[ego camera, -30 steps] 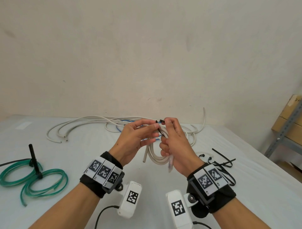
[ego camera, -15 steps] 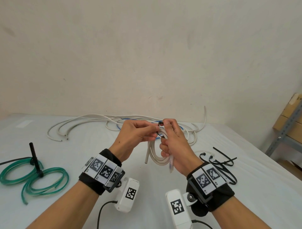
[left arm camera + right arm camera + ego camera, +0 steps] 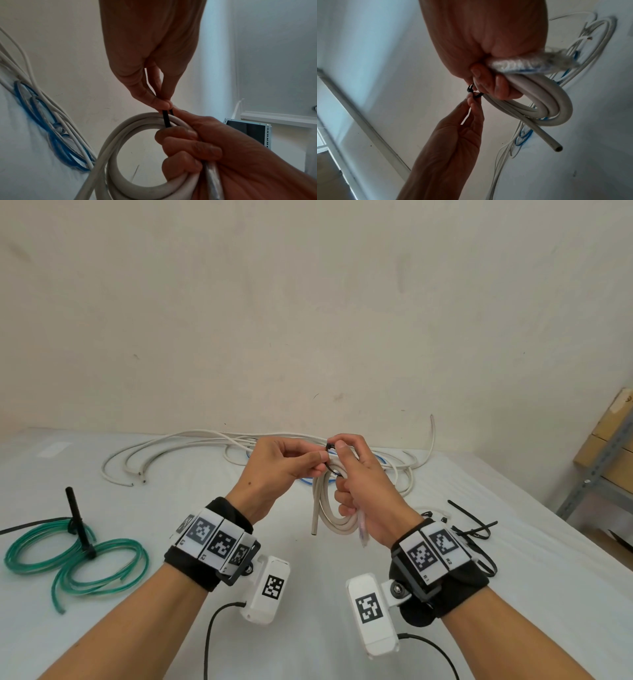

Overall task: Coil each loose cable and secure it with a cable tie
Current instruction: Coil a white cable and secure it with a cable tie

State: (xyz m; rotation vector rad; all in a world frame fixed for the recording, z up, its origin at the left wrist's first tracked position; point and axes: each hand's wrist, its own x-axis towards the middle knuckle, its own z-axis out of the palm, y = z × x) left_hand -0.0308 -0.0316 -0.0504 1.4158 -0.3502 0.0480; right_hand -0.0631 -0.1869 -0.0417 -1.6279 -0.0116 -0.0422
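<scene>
Above the white cloth-covered table [image 3: 342,594], the right hand [image 3: 363,484] clenches the coiled thick off-white cable [image 3: 329,508] while the left hand [image 3: 281,467] pinches the thin black plastic cable tie [image 3: 166,119] looped over it. Feeding the tail squarely into the head probably goes best, with the turns kept bunched.

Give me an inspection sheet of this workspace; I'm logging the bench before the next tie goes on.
Surface: white table, covered in pale sheeting.
Job's things: white coil held upright; black cable tie looped round it, not visibly tightened.
Clutter: spare black ties at right.
Hands: left hand pinches the tie; right hand grips the coil.
Cables: green coil, already tied, at left; loose white cables and a blue cable behind.
Surroundings: plain wall; metal shelving at right.
</scene>
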